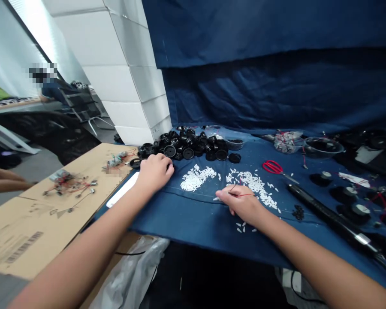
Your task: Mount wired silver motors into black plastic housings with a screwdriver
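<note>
My left hand [156,171] is at the front left of a heap of black round plastic housings [188,146], its fingers curled down around a black plastic part [170,167]. The fingertips are mostly hidden behind the hand. Over the blue cloth, my right hand [241,201] pinches thin red and black wires [244,195], with a small white piece [216,198] at the fingertips. Small white plastic pieces lie in two loose piles, one left pile [197,178] between the hands and one right pile [257,185] just beyond my right hand.
Red-handled scissors [272,167] and a long black tool [331,214] lie to the right. Wired parts [66,180] rest on a cardboard box [22,223] at left. Plastic bowls [323,146] stand behind. White boxes [125,77] rise at the back left. Another person's arm [6,180] shows far left.
</note>
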A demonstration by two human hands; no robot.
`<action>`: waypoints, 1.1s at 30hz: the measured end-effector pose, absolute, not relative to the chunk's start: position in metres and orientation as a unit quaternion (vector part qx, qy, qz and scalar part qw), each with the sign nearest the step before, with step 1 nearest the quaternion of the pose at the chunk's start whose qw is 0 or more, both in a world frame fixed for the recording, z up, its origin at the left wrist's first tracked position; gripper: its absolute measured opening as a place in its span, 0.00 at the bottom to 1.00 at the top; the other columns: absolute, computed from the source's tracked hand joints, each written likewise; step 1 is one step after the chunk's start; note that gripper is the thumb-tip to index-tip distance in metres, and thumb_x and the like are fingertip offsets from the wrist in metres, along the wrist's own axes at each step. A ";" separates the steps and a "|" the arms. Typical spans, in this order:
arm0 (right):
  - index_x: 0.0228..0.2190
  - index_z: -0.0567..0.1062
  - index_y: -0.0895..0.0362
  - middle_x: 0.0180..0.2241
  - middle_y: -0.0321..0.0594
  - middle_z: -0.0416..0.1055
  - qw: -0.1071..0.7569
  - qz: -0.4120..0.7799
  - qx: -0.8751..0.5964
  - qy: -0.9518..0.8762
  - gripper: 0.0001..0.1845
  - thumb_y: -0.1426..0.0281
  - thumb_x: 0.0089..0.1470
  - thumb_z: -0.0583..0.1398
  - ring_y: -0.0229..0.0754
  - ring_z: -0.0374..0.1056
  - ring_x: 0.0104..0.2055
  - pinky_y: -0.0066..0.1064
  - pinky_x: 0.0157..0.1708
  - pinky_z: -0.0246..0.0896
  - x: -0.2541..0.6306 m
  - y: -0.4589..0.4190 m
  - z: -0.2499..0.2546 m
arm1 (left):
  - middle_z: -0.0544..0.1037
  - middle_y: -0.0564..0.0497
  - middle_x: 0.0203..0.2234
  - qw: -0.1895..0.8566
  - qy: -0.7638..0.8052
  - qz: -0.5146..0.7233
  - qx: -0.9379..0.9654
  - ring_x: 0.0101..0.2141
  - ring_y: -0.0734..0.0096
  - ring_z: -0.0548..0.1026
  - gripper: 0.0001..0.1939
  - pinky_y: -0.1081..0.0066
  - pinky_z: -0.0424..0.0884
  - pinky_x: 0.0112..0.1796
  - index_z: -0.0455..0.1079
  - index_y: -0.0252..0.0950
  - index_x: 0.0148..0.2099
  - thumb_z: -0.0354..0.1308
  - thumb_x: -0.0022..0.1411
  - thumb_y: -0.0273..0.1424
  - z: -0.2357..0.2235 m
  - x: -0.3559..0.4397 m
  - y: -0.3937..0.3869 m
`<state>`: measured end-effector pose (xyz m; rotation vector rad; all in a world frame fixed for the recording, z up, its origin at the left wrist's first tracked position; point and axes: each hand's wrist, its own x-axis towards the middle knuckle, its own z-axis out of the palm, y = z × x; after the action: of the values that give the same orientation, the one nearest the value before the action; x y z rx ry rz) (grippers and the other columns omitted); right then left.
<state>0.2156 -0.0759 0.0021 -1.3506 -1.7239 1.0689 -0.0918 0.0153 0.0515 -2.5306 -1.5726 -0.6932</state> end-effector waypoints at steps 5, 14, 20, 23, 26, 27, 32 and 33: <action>0.40 0.81 0.58 0.19 0.31 0.60 0.441 0.540 -0.472 -0.540 0.30 0.42 0.60 0.62 0.38 0.63 0.23 0.32 0.30 0.65 0.226 -0.065 0.017 | 0.78 0.44 0.49 0.062 -0.562 -0.125 -0.815 0.52 0.55 0.76 0.13 0.48 0.72 0.55 0.76 0.34 0.50 0.63 0.71 0.38 0.038 -0.098 0.041; 0.41 0.81 0.58 0.19 0.26 0.52 0.537 0.635 -0.359 -0.424 0.29 0.44 0.56 0.68 0.31 0.50 0.22 0.29 0.28 0.64 0.237 -0.060 0.025 | 0.74 0.35 0.56 -0.019 -0.587 -0.236 -0.774 0.61 0.25 0.63 0.13 0.27 0.54 0.59 0.77 0.37 0.31 0.60 0.61 0.41 0.047 -0.080 0.036; 0.44 0.81 0.55 0.28 0.33 0.69 0.550 0.677 -0.325 -0.365 0.23 0.56 0.51 0.75 0.34 0.66 0.30 0.37 0.44 0.75 0.235 -0.066 0.026 | 0.76 0.42 0.56 -0.249 -0.518 -0.439 -0.691 0.55 0.49 0.74 0.15 0.50 0.72 0.54 0.66 0.39 0.38 0.55 0.67 0.46 0.071 -0.025 0.022; 0.47 0.82 0.56 0.32 0.35 0.72 0.553 0.685 -0.316 -0.354 0.24 0.60 0.50 0.75 0.36 0.70 0.35 0.42 0.51 0.75 0.234 -0.071 0.027 | 0.79 0.45 0.49 -0.415 -0.451 -0.518 -0.597 0.38 0.62 0.79 0.16 0.64 0.74 0.34 0.60 0.41 0.44 0.46 0.72 0.48 0.064 0.022 0.009; 0.47 0.81 0.55 0.34 0.36 0.75 0.564 0.666 -0.334 -0.356 0.23 0.59 0.51 0.74 0.38 0.75 0.36 0.43 0.51 0.75 0.233 -0.074 0.027 | 0.78 0.48 0.43 -0.542 -0.391 -0.553 -0.498 0.33 0.68 0.77 0.15 0.70 0.72 0.30 0.60 0.41 0.46 0.47 0.69 0.46 0.050 0.061 -0.004; 0.46 0.80 0.54 0.35 0.37 0.77 0.569 0.653 -0.345 -0.361 0.23 0.59 0.51 0.74 0.39 0.76 0.37 0.42 0.49 0.75 0.233 -0.074 0.026 | 0.77 0.49 0.41 -0.576 -0.376 -0.553 -0.471 0.32 0.68 0.76 0.15 0.70 0.72 0.30 0.62 0.40 0.48 0.48 0.68 0.45 0.045 0.069 -0.008; 0.39 0.82 0.55 0.38 0.39 0.79 0.594 0.567 -0.404 -0.404 0.17 0.64 0.47 0.76 0.39 0.76 0.38 0.33 0.44 0.73 0.230 -0.075 0.023 | 0.75 0.47 0.39 -0.700 -0.326 -0.505 -0.387 0.33 0.67 0.76 0.15 0.69 0.76 0.32 0.71 0.35 0.46 0.53 0.65 0.40 0.028 0.079 -0.021; 0.38 0.83 0.54 0.39 0.39 0.78 0.602 0.534 -0.419 -0.420 0.16 0.66 0.47 0.76 0.39 0.75 0.39 0.32 0.43 0.72 0.229 -0.075 0.022 | 0.75 0.47 0.39 -0.713 -0.320 -0.497 -0.378 0.35 0.67 0.76 0.13 0.68 0.76 0.34 0.72 0.36 0.44 0.54 0.65 0.39 0.026 0.079 -0.022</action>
<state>0.2287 -0.0748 0.0224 -0.9699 -0.9734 1.2372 0.0786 -0.0218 0.0257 -2.5470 -2.1544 -3.3510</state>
